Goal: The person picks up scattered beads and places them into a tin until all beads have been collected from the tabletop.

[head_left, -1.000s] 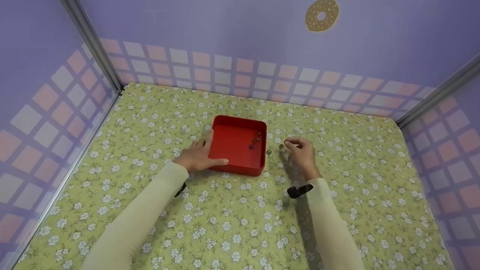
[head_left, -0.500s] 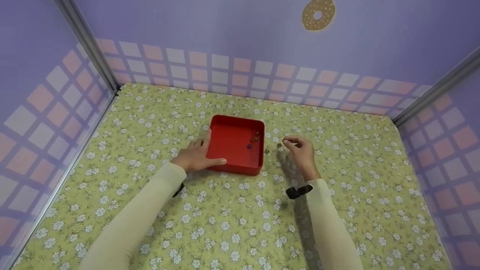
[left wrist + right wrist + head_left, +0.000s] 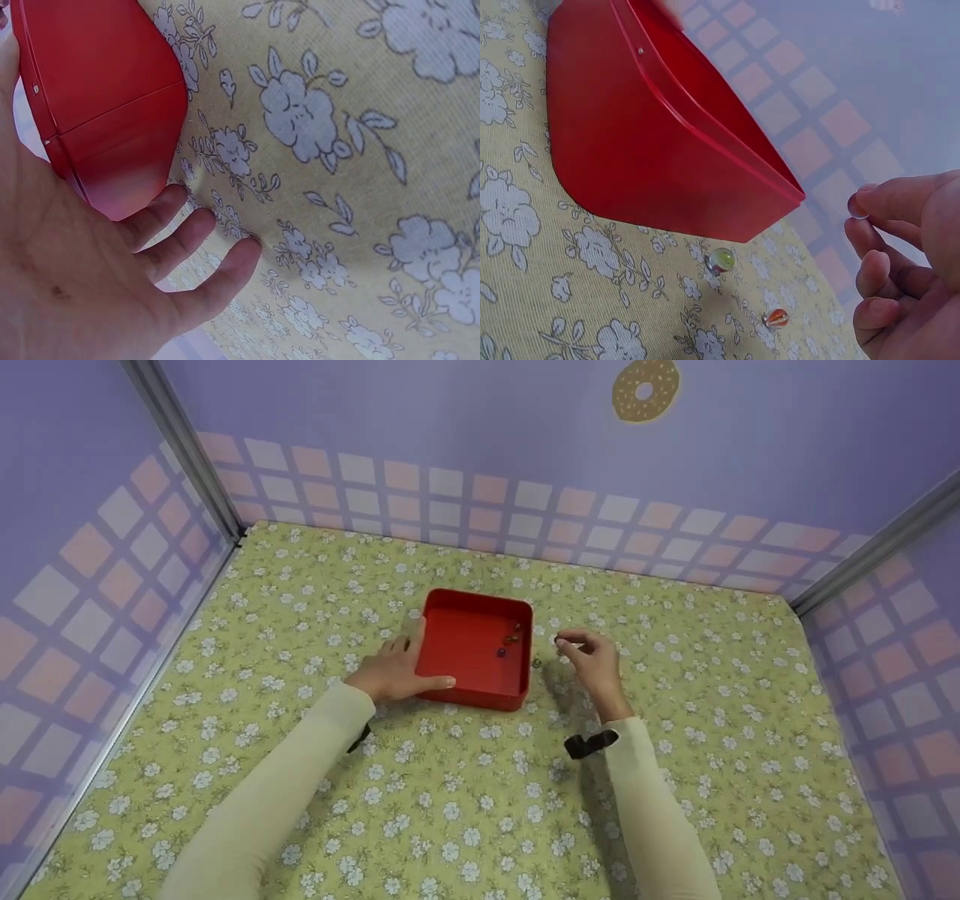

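Note:
A square red box stands on the flowered cloth in the head view. My left hand rests at its near left corner, thumb over the near rim and forefinger along the left wall. In the left wrist view the other fingers reach down to the cloth outside the box. To the box's right, my right hand pinches a small glass marble between thumb and forefinger, raised above the cloth. On the cloth between box and right hand lie a greenish marble and an orange-streaked marble.
Several marbles, among them a blue marble, lie inside the box near its right wall. The yellow flowered cloth covers the surface. A tiled purple wall bounds the far side, with walls at left and right.
My right hand has moved a little left toward the box with the marble, and now covers the nearer loose marble in the head view. The left hand and box stay put.

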### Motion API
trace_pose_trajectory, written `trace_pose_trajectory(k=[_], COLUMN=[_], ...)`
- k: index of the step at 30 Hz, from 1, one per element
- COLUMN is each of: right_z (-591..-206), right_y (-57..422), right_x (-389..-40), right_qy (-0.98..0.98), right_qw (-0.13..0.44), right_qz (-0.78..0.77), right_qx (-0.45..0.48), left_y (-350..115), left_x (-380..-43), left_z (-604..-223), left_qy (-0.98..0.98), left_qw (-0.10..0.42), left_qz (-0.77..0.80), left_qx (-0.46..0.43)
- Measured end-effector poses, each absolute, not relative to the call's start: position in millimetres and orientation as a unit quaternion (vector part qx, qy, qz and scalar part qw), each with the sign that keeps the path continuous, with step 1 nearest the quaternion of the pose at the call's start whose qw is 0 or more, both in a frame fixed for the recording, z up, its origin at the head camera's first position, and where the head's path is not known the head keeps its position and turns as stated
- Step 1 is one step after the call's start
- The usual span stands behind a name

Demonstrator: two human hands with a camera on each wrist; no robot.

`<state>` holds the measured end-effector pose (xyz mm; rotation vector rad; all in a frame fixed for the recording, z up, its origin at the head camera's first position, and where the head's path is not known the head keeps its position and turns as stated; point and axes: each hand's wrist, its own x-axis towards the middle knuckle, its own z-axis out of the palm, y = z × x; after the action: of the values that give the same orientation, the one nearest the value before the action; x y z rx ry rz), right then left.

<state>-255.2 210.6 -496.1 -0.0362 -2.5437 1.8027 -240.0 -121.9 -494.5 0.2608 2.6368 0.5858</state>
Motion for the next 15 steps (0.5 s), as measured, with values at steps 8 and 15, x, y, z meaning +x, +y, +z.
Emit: trace_pose_trajectory(k=[8,15], right_z=[-505,-505], right_y=[204,197], right_x=[-259,-259], right_qy=[-0.82,-0.817], right_qw=[0.036,0.018], right_qz=[0.571,0.576], right_qx=[0.01,0.01], left_y=[-121,-121], left_x=[-239,-239], left_z=[-496,-496], left_qy=[0.949,0.95], left_qw=[0.211,0.203], left_qz=[0.215,0.215], left_qx=[0.092,0.097])
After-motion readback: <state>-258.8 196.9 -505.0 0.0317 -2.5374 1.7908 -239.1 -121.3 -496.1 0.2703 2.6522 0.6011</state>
